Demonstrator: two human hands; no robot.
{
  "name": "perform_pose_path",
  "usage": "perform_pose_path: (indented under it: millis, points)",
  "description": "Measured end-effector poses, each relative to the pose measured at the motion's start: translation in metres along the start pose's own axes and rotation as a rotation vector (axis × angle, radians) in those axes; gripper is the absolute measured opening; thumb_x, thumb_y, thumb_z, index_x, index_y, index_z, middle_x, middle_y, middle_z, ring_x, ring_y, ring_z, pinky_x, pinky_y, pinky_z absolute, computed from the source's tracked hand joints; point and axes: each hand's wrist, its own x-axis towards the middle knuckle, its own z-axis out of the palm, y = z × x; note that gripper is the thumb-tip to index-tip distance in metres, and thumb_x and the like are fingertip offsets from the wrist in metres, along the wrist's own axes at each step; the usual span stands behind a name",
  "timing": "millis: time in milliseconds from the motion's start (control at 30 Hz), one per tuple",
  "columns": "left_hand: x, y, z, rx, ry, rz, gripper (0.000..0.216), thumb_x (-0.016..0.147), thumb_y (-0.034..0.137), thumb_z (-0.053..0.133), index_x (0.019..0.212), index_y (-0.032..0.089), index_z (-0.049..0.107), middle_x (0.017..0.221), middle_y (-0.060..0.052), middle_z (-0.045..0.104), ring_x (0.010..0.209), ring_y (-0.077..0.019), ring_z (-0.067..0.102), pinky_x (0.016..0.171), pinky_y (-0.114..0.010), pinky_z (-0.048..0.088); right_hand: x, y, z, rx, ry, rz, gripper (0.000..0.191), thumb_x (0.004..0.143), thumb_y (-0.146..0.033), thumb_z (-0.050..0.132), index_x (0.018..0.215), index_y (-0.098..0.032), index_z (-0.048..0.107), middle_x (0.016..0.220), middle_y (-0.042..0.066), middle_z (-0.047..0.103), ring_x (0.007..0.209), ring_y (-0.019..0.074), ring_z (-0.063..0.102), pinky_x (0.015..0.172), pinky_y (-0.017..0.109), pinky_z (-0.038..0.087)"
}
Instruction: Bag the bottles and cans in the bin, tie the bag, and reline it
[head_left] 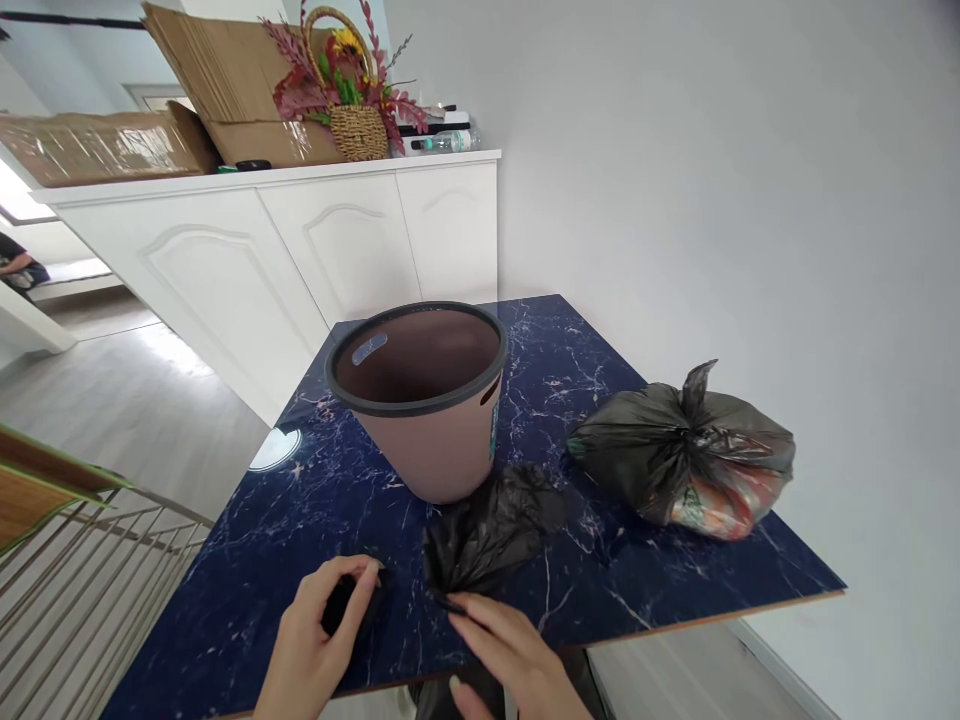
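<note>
My left hand [319,630] is closed near the front edge of the table, thumb and forefinger tips together. Something small and black shows inside its curl, too dark to make out. To its right, my right hand [517,650] has its fingers stretched out, tips touching the near end of a crumpled black plastic bag [487,530], with the thumb apart. Behind the bag stands a pinkish-brown trash bin [435,450], upright, with a dark rim; the part of its inside that shows holds nothing.
A knotted, filled black garbage bag [682,450] sits at the right of the blue marble-patterned table [300,560]. Beyond is a white cabinet [360,235] bearing cardboard [232,85], a flower basket [358,132] and a bottle [450,141]. A metal rack [127,560] stands at left.
</note>
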Motion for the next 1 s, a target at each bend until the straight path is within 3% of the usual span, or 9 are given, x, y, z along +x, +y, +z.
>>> perform_pose_path:
  millis: [100, 233, 367, 467, 667, 833, 1000]
  points:
    - [-0.003, 0.021, 0.011, -0.11, -0.113, -0.012, 0.046, 0.098, 0.065, 0.057, 0.121, 0.027, 0.069, 0.102, -0.008, 0.08, 0.102, -0.0283, 0.077, 0.098, -0.042, 0.06, 0.002, -0.011, -0.014, 0.071, 0.02, 0.006, 0.052, 0.099, -0.027, 0.058, 0.151, -0.035, 0.061, 0.157, 0.006, 0.061, 0.13, 0.0265, 0.07, 0.108, 0.035, 0.06]
    - [0.0, 0.038, 0.025, -0.208, -0.132, -0.053, 0.052, 0.102, 0.063, 0.051, 0.137, 0.026, 0.052, 0.096, -0.008, 0.077, 0.095, -0.0267, 0.076, 0.095, -0.043, 0.059, 0.023, -0.008, -0.056, 0.053, 0.25, 0.104, 0.034, 0.106, -0.026, 0.051, 0.134, -0.031, 0.069, 0.143, 0.012, 0.068, 0.123, 0.0265, 0.072, 0.105, 0.039, 0.061]
    - [0.002, 0.039, 0.036, -0.134, -0.125, -0.036, 0.054, 0.098, 0.059, 0.062, 0.14, 0.028, 0.049, 0.089, -0.002, 0.072, 0.085, -0.0231, 0.072, 0.093, -0.042, 0.056, 0.044, 0.017, -0.082, -0.004, 0.345, 0.215, 0.035, 0.109, -0.034, 0.05, 0.142, -0.029, 0.063, 0.148, 0.016, 0.061, 0.079, 0.0171, 0.071, 0.079, 0.035, 0.065]
    - [0.002, 0.036, 0.037, -0.121, -0.125, -0.009, 0.049, 0.099, 0.056, 0.062, 0.137, 0.029, 0.052, 0.088, 0.0, 0.071, 0.082, -0.021, 0.071, 0.093, -0.04, 0.055, 0.051, 0.035, -0.082, 0.015, 0.298, 0.265, 0.044, 0.109, -0.041, 0.052, 0.151, -0.028, 0.054, 0.145, 0.017, 0.063, 0.064, 0.0127, 0.061, 0.066, 0.032, 0.062]
    - [0.003, 0.036, 0.034, -0.163, -0.083, -0.01, 0.041, 0.1, 0.054, 0.06, 0.131, 0.028, 0.057, 0.089, -0.001, 0.073, 0.08, -0.0209, 0.072, 0.082, -0.035, 0.057, 0.047, 0.044, -0.074, 0.077, 0.21, 0.275, 0.053, 0.107, -0.05, 0.056, 0.155, -0.029, 0.049, 0.119, 0.01, 0.071, 0.074, 0.0173, 0.069, 0.068, 0.032, 0.061]
    - [0.002, 0.034, 0.034, -0.174, -0.022, -0.013, 0.039, 0.098, 0.05, 0.062, 0.129, 0.026, 0.06, 0.093, -0.003, 0.075, 0.083, -0.0217, 0.072, 0.084, -0.036, 0.059, 0.044, 0.046, -0.074, 0.104, 0.223, 0.259, 0.039, 0.103, -0.037, 0.06, 0.14, -0.024, 0.059, 0.102, 0.007, 0.067, 0.075, 0.0173, 0.065, 0.066, 0.028, 0.057]
    - [0.0, 0.034, 0.03, -0.203, -0.03, -0.022, 0.036, 0.097, 0.048, 0.062, 0.125, 0.026, 0.065, 0.096, -0.006, 0.076, 0.084, -0.0217, 0.072, 0.083, -0.034, 0.06, 0.041, 0.049, -0.076, 0.043, 0.265, 0.268, 0.044, 0.094, -0.023, 0.059, 0.138, -0.022, 0.062, 0.089, 0.001, 0.059, 0.078, 0.0169, 0.063, 0.072, 0.026, 0.055]
